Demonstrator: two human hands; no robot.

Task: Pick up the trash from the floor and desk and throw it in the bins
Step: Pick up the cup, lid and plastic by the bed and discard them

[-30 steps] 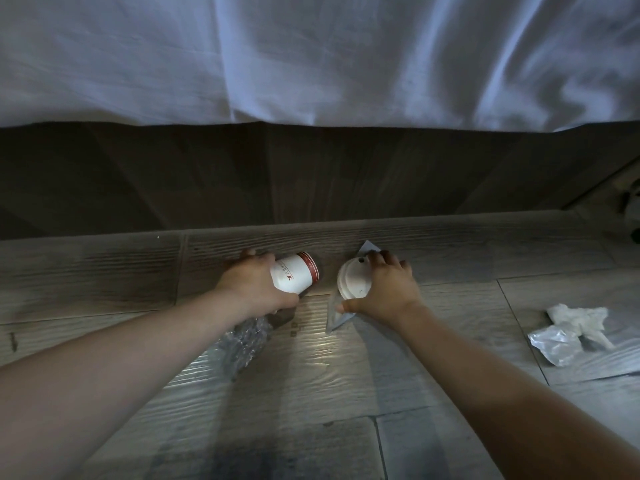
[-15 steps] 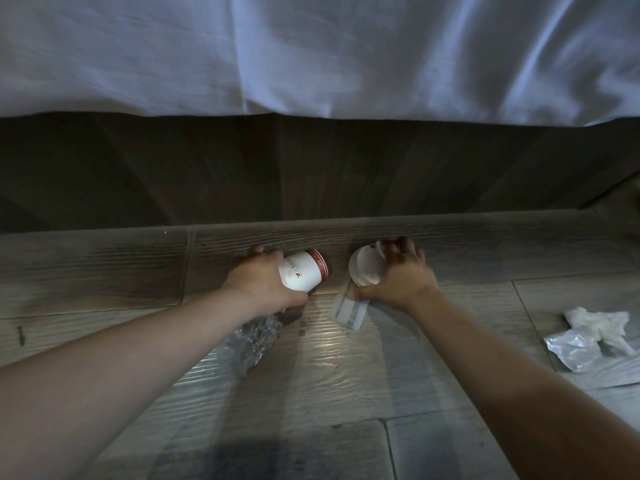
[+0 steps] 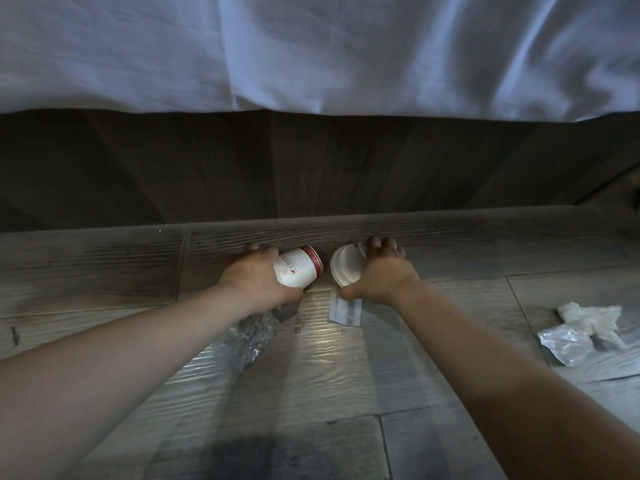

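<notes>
My left hand [image 3: 254, 277] grips a white paper cup [image 3: 299, 266] with a red band, tipped on its side with the rim to the right, and a crumpled clear plastic bottle [image 3: 251, 336] that trails down from under the palm. My right hand [image 3: 379, 275] holds a white plastic lid [image 3: 344, 268] on edge, close to the cup's rim, and pinches a small flat wrapper [image 3: 344, 310] that hangs below the thumb. Both hands are low over the grey wood-look floor [image 3: 311, 393].
A crumpled white tissue [image 3: 588, 317] and a clear plastic wrapper [image 3: 562, 342] lie on the floor at the right. A dark wooden bed base [image 3: 311, 168] runs across just beyond my hands, with a white sheet [image 3: 311, 46] hanging over it.
My right hand has lifted the lid and the flat wrapper off the floor and moved them toward the bed base. The cup in my left hand has tilted slightly.
</notes>
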